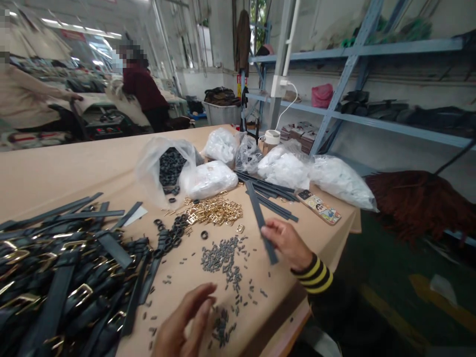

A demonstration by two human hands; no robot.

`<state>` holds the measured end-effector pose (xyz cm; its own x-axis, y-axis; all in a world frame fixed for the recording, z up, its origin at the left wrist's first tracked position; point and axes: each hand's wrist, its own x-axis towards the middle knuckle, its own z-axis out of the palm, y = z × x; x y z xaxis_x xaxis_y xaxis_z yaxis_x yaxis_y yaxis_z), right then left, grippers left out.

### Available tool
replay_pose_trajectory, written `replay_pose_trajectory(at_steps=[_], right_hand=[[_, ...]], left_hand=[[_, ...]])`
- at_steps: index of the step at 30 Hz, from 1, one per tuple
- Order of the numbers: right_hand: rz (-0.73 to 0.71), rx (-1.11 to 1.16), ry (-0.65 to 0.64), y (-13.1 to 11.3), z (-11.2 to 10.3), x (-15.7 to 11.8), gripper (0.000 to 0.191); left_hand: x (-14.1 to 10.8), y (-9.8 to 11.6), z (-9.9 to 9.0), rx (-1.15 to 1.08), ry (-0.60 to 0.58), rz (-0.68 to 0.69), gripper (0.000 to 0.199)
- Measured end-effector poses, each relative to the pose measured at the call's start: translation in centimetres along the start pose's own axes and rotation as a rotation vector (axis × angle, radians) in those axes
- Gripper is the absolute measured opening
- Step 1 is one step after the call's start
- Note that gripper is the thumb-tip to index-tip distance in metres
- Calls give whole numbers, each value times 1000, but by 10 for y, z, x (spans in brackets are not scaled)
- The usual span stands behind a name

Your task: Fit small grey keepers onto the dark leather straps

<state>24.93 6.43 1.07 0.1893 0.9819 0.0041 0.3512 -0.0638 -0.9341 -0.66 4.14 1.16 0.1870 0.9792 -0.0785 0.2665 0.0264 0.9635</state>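
Observation:
My right hand (287,244) grips a dark strap (258,213) near its lower end, and the strap points up and away over the tan table (55,168). My left hand (188,317) hovers at the near edge with fingers loosely curled, holding nothing I can see. It is just above scattered small dark metal pieces (223,255). A heap of gold buckles (213,210) lies beyond them. Black rings (173,233) trail from an open plastic bag (163,171).
A big pile of black straps with gold buckles (63,277) fills the table's left. More loose straps (273,196), white bags (316,173) and a phone (320,207) lie at the far right. Metal shelving (353,74) stands on the right. Two people work at the back left.

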Motion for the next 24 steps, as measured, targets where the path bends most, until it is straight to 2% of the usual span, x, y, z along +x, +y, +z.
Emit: replay_pose_trajectory(at_steps=[1, 3, 5, 7, 10, 12, 14, 16, 17, 20, 24], right_hand=[[56, 277, -154, -3, 16, -16, 26], [146, 590, -267, -4, 43, -45, 31], [200, 680, -237, 1, 58, -66, 32], [232, 652, -195, 7, 62, -77, 31], [238, 503, -220, 15, 56, -85, 28], [158, 267, -178, 16, 50, -90, 26], [-32, -37, -49, 15, 44, -94, 19], [-281, -311, 63, 13, 41, -98, 13], [-401, -421, 78, 11, 40, -99, 18], [-619, -630, -19, 5, 41, -99, 27], [-640, -689, -225, -2, 45, -97, 16]], left_hand=[[-5, 0, 15, -75, -76, -80, 31], [-15, -2, 40, -287, -240, -215, 29], [-24, -6, 55, -488, -292, -325, 26], [-30, -12, 59, -613, -258, -416, 23], [-37, -19, 56, -650, -178, -453, 21], [-40, -22, 53, -612, -124, -420, 22], [-42, -25, 52, -570, -93, -386, 22], [-43, -27, 53, -550, -90, -368, 22], [-44, -27, 53, -541, -93, -359, 22], [-46, -26, 52, -498, -104, -324, 22], [-50, -22, 48, -484, -71, -288, 26]])
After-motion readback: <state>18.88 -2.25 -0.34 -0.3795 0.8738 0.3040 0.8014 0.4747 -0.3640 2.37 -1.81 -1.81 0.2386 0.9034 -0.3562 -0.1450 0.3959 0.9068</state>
